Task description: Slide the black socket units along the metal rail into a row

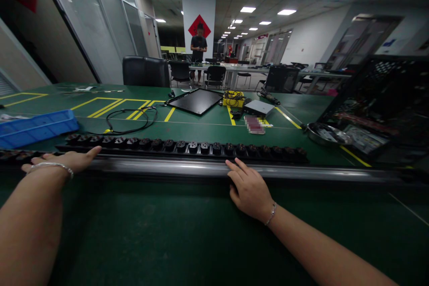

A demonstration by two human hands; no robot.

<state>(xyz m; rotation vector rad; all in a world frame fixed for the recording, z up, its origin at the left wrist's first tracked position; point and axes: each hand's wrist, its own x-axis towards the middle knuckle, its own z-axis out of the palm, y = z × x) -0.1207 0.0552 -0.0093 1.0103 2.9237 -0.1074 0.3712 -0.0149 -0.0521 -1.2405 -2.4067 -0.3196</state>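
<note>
A long, shiny dark metal bar point(187, 168) lies across the green table in front of me. Right behind it runs a black strip with a row of socket-like modules point(181, 146). My left hand point(69, 161) is laid over the bar's left part, thumb stretched out to the right beside the strip and the other fingers pointing left. Near the middle, my right hand point(250, 190) rests on the bar with its fingers extended across the top. Neither hand is wrapped round anything. More black modules point(16, 155) show at the far left, beyond my left hand.
Left stands a blue bin point(38, 127) near a looped black cable point(132, 120). Farther back lie a black panel point(197, 100), a yellow box with cables point(233, 98) and a grey box point(258, 107). A metal bowl point(326, 134) and an open dark chassis point(378, 107) stand right. Someone point(199, 47) stands far off.
</note>
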